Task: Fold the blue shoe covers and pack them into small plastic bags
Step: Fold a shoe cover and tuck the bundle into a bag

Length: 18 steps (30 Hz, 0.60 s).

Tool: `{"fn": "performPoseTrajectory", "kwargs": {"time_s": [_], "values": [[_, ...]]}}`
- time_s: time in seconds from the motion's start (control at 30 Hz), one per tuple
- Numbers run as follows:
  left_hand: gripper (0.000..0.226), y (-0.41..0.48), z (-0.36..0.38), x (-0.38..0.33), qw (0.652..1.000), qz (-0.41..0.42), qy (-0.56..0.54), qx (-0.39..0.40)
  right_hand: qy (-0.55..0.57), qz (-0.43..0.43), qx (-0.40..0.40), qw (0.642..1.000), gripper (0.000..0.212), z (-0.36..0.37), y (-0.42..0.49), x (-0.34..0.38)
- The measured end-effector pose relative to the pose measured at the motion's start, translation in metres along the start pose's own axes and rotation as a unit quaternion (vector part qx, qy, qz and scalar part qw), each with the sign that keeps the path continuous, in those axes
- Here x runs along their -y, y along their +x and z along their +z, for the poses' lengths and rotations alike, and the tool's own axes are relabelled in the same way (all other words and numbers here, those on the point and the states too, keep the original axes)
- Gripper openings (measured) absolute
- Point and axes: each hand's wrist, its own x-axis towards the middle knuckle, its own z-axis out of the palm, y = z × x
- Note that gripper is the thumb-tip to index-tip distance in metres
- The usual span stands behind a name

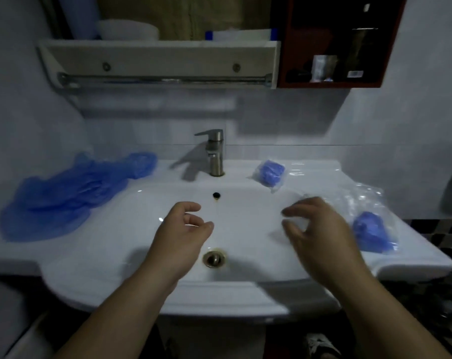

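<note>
A loose heap of blue shoe covers point(66, 195) lies on the left ledge of the white sink point(116, 244). One packed small bag with a folded blue cover point(270, 173) sits on the back ledge right of the tap. Another bagged blue cover point(370, 230) lies on the right ledge, beside a pile of clear plastic bags point(357, 198). My left hand point(180, 234) hovers over the basin, fingers loosely curled, holding nothing. My right hand point(315, 229) hovers over the basin's right side, fingers spread and bent, holding nothing, a little left of the clear bags.
A steel tap point(215, 151) stands at the back centre, with the drain point(214, 259) in the basin below my hands. A shelf with a towel rail point(162, 80) and a dark red cabinet point(331, 42) hang on the wall above.
</note>
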Motion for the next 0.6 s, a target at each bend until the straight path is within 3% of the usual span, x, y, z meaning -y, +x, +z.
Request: {"fn": "performPoseTrajectory", "kwargs": {"time_s": [0.1,0.23,0.33,0.43,0.6], "values": [[0.031,0.008,-0.02,0.012,0.999,0.019,0.037,-0.031,0.012,-0.072,0.13,0.989,0.024,0.039,-0.009,0.039],[0.034,0.025,-0.054,0.032,0.993,0.033,0.072,-0.093,0.007,-0.114,0.227,0.967,0.033,0.078,-0.012,0.074],[0.04,0.046,-0.085,0.044,0.979,0.048,0.126,-0.156,0.023,-0.111,0.244,0.963,0.034,0.094,-0.012,0.089],[0.043,0.082,-0.117,0.053,0.936,0.081,0.26,-0.223,0.039,-0.098,0.24,0.965,0.033,0.101,-0.011,0.097],[0.032,0.131,-0.174,0.045,0.897,0.029,0.353,-0.264,0.054,-0.087,0.238,0.966,0.03,0.1,-0.011,0.097]]}}
